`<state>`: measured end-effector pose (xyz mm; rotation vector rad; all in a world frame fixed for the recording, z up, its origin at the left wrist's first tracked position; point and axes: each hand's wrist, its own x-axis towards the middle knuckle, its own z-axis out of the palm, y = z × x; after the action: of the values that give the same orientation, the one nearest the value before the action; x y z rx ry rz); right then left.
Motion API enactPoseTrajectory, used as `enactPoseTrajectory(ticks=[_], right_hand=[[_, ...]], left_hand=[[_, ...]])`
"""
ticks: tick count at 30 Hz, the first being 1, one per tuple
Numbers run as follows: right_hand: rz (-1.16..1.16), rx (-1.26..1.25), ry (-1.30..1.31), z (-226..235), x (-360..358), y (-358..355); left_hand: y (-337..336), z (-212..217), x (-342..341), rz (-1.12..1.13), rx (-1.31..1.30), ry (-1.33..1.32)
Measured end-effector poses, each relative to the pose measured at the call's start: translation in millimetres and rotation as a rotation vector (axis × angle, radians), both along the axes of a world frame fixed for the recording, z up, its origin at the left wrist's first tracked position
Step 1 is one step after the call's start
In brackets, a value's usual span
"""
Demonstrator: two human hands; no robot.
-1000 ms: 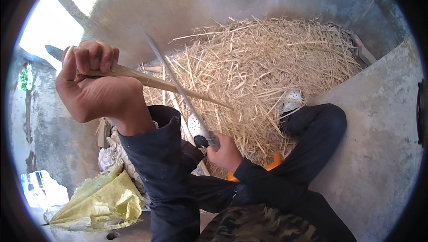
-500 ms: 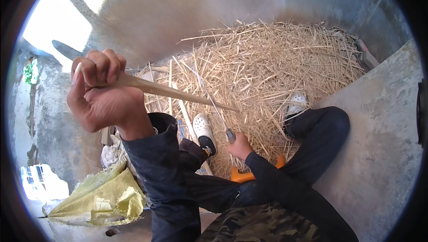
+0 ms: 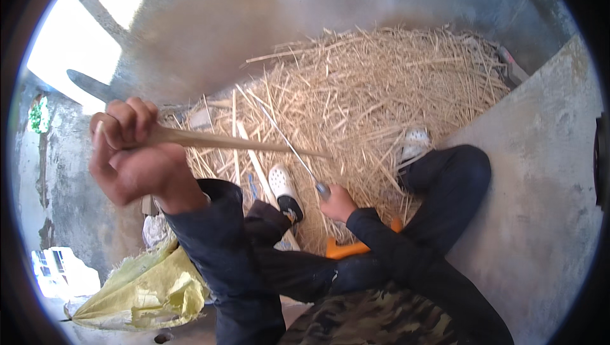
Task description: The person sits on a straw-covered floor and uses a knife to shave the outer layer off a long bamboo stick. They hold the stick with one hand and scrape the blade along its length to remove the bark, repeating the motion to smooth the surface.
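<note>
Raised at the left, my left hand (image 3: 143, 161) is closed round the thick end of a pale bamboo strip (image 3: 232, 142). The strip narrows to a point as it runs right, above the straw-coloured pile. Lower and nearer the middle, my right hand (image 3: 340, 205) grips the dark handle of a long, thin-bladed knife (image 3: 324, 190). Its blade slants up and left and crosses the strip near the thin end. Whether the edge touches the strip I cannot tell.
Loose shavings and thin strips (image 3: 375, 91) lie heaped against the concrete wall (image 3: 267, 8). My white clogs (image 3: 281, 180) rest at the heap's near side. An orange plastic piece (image 3: 343, 250) shows beneath my right arm. A torn yellow sack (image 3: 143, 291) lies at the lower left.
My left hand has dropped a little, and the strip now lies closer to level. The knife's blade leans further left. The whole view has shifted slightly.
</note>
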<state>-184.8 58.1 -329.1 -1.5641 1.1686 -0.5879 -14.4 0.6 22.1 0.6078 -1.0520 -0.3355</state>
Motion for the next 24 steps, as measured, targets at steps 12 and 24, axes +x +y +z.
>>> enactPoseTrajectory(ticks=[12,24], right_hand=[[-0.026,0.228,0.008,-24.8,-15.7,-7.1],[0.109,-0.041,-0.326,175.9,12.9,-12.8]], left_hand=[[9.3,0.5,-37.2,-0.181,-0.024,-0.084],[6.0,-5.1,-2.2,-0.033,0.007,-0.033]])
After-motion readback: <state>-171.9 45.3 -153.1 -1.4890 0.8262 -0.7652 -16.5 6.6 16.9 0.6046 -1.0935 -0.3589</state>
